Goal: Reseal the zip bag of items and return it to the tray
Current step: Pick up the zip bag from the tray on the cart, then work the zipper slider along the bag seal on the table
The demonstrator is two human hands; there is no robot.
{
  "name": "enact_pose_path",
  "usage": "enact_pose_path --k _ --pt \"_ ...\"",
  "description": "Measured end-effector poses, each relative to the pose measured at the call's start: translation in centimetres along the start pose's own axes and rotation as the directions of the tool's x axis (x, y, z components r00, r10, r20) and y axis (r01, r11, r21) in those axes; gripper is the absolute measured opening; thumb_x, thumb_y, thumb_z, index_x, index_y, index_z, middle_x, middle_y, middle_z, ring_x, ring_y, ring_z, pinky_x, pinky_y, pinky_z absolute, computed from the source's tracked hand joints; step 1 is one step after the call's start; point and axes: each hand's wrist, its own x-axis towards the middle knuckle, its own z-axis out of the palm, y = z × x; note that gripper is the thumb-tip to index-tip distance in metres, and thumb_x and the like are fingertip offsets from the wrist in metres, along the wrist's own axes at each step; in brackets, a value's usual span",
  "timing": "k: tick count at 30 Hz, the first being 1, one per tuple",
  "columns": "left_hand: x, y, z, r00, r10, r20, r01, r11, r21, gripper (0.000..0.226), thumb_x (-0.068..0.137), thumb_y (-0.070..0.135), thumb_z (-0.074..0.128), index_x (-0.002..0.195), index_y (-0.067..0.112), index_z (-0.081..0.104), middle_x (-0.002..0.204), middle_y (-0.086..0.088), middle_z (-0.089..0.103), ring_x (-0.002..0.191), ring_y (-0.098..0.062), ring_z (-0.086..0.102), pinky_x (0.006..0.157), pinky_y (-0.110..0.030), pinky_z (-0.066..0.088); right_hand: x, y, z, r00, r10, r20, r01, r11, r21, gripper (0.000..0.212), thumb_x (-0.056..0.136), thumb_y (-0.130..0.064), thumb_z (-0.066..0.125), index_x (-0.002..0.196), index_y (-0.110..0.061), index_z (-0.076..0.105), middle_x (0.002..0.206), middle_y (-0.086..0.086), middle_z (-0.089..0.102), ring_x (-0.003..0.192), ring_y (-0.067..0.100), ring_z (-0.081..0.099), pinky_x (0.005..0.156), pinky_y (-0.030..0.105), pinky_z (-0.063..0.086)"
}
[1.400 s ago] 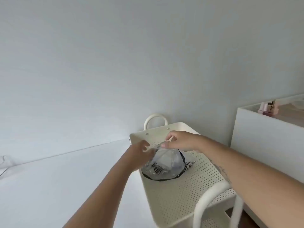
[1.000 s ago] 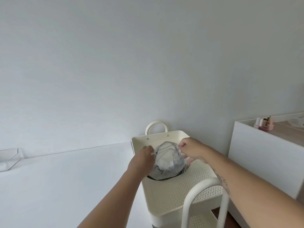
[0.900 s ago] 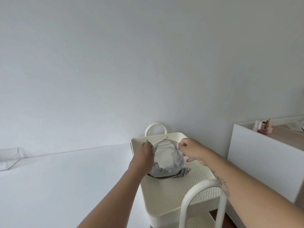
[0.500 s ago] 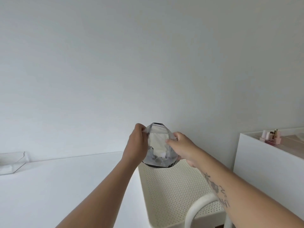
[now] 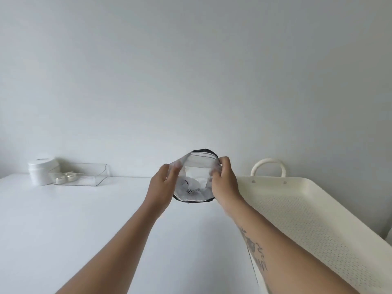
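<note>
Both hands pinch the clear plastic zip bag with a black-trimmed edge point(image 5: 194, 183) at its top, one on each side of the mouth. On the left hand point(image 5: 161, 187) the grip is closed on the bag's left upper corner, thumb in front, fingers wrapped behind the plastic. On the right hand point(image 5: 224, 180) the grip is pressed onto the right upper corner, knuckles facing the camera, fingertips curled over the zip strip. Between the two grips the mouth bows out into a rounded opening, so the seal looks parted rather than flat. Both forearms reach forward and converge, the right one showing a dark tattoo point(image 5: 254, 249) along its inner side. Held up in the air, the bag hangs over the white bench point(image 5: 63, 219), just left of the cream perforated metal tray with a loop handle point(image 5: 307, 209), and apart from it. Inside sit pale items and something black-and-white striped. Far left on the bench stand a white round tub point(image 5: 41, 172) and a clear plastic box point(image 5: 84, 174).
</note>
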Motion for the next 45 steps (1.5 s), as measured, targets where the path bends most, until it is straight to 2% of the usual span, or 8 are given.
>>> enact_pose_path --k 7,12,16,21,25,30,37,45 --pt "-2.2 -6.8 -4.3 0.932 -0.283 0.226 0.325 0.929 -0.176 0.068 0.077 0.066 0.062 0.109 0.006 0.057 0.101 -0.020 0.067 0.095 -0.035 0.067 0.091 -0.051 0.050 -3.0 5.4 6.8 0.999 0.051 0.001 -0.051 0.999 0.006 0.011 0.099 -0.020 0.036 0.092 -0.027 0.038 0.076 -0.006 0.056 0.068 0.018 0.053 0.056 0.030 0.038" --pt "-3.4 -10.5 -4.8 0.952 -0.305 -0.005 0.304 0.950 -0.077 0.042 0.086 0.053 0.061 0.083 0.013 0.048 0.061 0.013 0.053 0.056 -0.004 0.050 0.060 -0.023 0.041 -4.4 7.1 7.8 0.972 0.191 0.137 -0.206 0.973 0.103 0.003 0.093 -0.029 0.050 0.091 -0.031 0.049 0.082 -0.007 0.062 0.070 0.013 0.056 0.057 0.024 0.040" --pt "-3.7 -11.1 -5.1 0.962 -0.247 -0.120 0.236 0.967 -0.098 0.023 0.091 0.043 0.057 0.092 0.021 0.052 0.080 0.007 0.061 0.065 0.001 0.057 0.060 -0.019 0.042 -4.7 7.6 6.6 0.831 0.169 0.529 -0.400 0.843 0.359 0.037 0.075 -0.043 0.077 0.105 -0.030 0.061 0.103 -0.003 0.070 0.095 0.012 0.066 0.085 0.030 0.051" --pt "-3.3 -11.2 -7.3 0.891 -0.277 0.360 0.432 0.762 -0.483 0.040 0.085 0.042 0.058 0.104 0.007 0.061 0.112 -0.010 0.064 0.108 -0.027 0.061 0.094 -0.042 0.046 -4.2 7.6 5.9 0.766 0.116 0.633 -0.551 0.626 0.552 0.039 0.085 -0.040 0.067 0.110 -0.012 0.063 0.091 -0.002 0.069 0.083 0.013 0.066 0.076 0.029 0.055" --pt "-2.5 -10.9 -8.7 0.813 -0.232 0.534 0.570 0.504 -0.649 0.040 0.092 0.036 0.039 0.098 0.007 0.065 0.090 -0.010 0.067 0.082 -0.028 0.066 0.080 -0.039 0.054 -4.2 7.9 6.4 0.790 0.114 0.603 -0.513 0.663 0.545 0.016 0.083 -0.023 0.069 0.098 -0.016 0.067 0.085 0.002 0.065 0.071 0.013 0.060 0.072 0.029 0.049" --pt "-2.5 -12.0 -8.5 0.833 -0.293 0.470 0.541 0.609 -0.579 0.020 0.096 0.025 0.052 0.092 0.005 0.055 0.091 -0.018 0.059 0.088 -0.031 0.057 0.091 -0.045 0.048 -4.0 8.4 6.2 0.863 0.154 0.480 -0.404 0.781 0.476 0.008 0.084 -0.020 0.071 0.084 -0.022 0.063 0.070 -0.010 0.061 0.060 0.006 0.053 0.064 0.024 0.038" --pt "-2.3 -12.5 -8.9 0.880 -0.262 0.396 0.441 0.759 -0.479 0.022 0.090 0.005 0.061 0.076 0.016 0.049 0.075 -0.006 0.058 0.066 -0.020 0.059 0.067 -0.031 0.052 -3.7 9.0 6.4 0.916 0.153 0.372 -0.300 0.877 0.376 0.016 0.088 -0.020 0.068 0.076 -0.029 0.061 0.069 -0.009 0.057 0.060 0.006 0.049 0.059 0.023 0.036" --pt "-2.3 -12.4 -7.4 0.986 -0.136 -0.096 0.141 0.989 0.049 0.028 0.087 0.018 0.069 0.070 0.024 0.048 0.063 0.009 0.051 0.055 -0.015 0.055 0.053 -0.020 0.047 -3.4 10.2 6.4 0.984 0.043 0.175 -0.054 0.997 0.059 0.016 0.085 -0.021 0.070 0.078 -0.020 0.055 0.063 -0.009 0.051 0.058 0.007 0.040 0.054 0.017 0.032"
